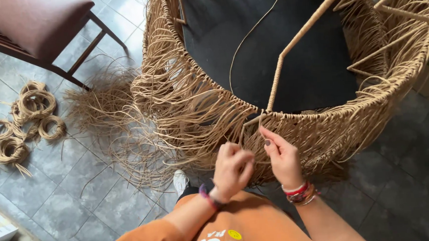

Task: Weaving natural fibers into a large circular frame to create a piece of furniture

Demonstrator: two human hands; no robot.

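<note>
Strands (pixel 253 126) hang at the rim of the wicker frame (pixel 321 125); our left hand (pixel 231 169) seems clenched on one, our right hand (pixel 283 158) pinches another. We judge steady, even tension matters.

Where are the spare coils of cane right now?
In the head view, the coils of cane lie on the tiled floor at far left, below the wooden chair and left of the woven frame.

Layout around the woven frame (pixel 290 83)
Chair (pixel 37 27) far left behind; cane coils (pixel 24 119) on floor (pixel 83 198) left; hands before rim.
</note>
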